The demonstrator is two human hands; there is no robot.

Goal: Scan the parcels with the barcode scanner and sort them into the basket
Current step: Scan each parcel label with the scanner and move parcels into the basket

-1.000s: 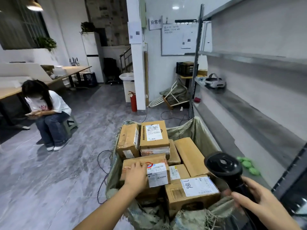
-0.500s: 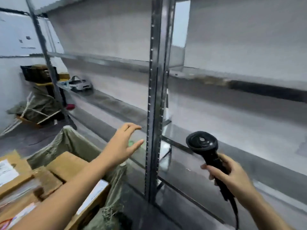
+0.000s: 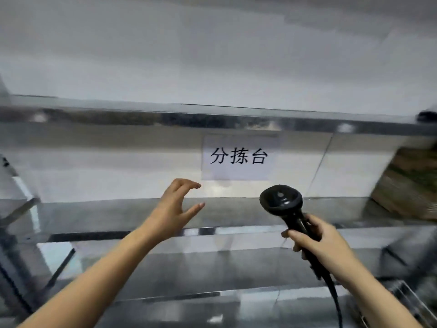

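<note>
Across the whole frame, from nine to three o'clock, runs a blurred metal shelf [image 3: 99, 216], its steel tiers shining. A white paper sign [image 3: 238, 157] with three black characters hangs on the wall just above centre. At seven o'clock a bare arm leads up to the left hand [image 3: 173, 209], spread and empty, fingers curled in the air. At four o'clock the right hand [image 3: 318, 242] grips the handle of a black barcode scanner [image 3: 281, 202], head up, its cord [image 3: 335, 301] trailing toward five o'clock.
</note>
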